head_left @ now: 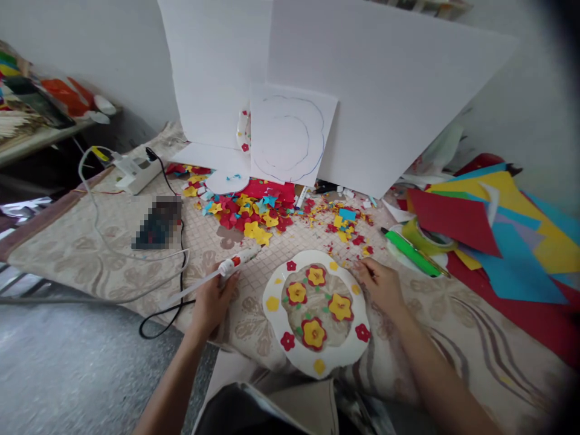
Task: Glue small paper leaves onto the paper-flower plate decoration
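My left hand [212, 300] is closed round a white glue gun [229, 265] with a red switch, its nozzle pointing right and away over the patterned cloth. A stick of glue juts from its back end toward the lower left. My right hand [379, 281] rests with curled fingers at the right rim of a white scalloped paper ring [357, 356]. Red and yellow paper flowers are stuck on the ring and inside it. Whether the right fingers pinch anything is hidden.
A heap of red, yellow and blue paper scraps [254, 214] lies beyond the ring. White boards [385, 90] lean at the back. Coloured sheets [498, 235], a green pen [410, 251] and tape sit right. A power strip [136, 169] with cables lies left.
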{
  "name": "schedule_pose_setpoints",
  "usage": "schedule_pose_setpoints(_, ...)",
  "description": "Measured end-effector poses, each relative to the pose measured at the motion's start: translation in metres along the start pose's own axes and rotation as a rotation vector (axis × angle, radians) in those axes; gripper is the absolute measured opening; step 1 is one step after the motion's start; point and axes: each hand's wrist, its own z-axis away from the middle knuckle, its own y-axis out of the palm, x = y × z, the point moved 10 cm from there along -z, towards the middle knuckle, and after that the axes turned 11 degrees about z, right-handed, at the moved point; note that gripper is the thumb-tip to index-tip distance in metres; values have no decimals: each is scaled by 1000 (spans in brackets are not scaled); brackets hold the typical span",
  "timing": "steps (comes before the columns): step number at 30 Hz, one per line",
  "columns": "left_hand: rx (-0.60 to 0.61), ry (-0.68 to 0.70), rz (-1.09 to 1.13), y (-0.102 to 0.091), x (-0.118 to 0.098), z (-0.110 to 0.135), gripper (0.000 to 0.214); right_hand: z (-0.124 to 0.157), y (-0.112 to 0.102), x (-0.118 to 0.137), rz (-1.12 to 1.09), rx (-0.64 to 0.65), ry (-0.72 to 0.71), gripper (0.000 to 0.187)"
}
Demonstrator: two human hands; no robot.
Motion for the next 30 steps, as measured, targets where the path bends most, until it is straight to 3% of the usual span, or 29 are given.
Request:
schedule_pose_setpoints(10,29,-26,-40,6,5,-1,34,0,0,3,-46,2,-1,22)
schedule_pose_setpoints(19,-16,-38,35,5,15,0,38,0,1,-2,-88,-45,-15,20)
schedule_pose_setpoints(30,-20,15,22,10,-3,-6,38,-8,-9,5,-140,-36,-18,17)
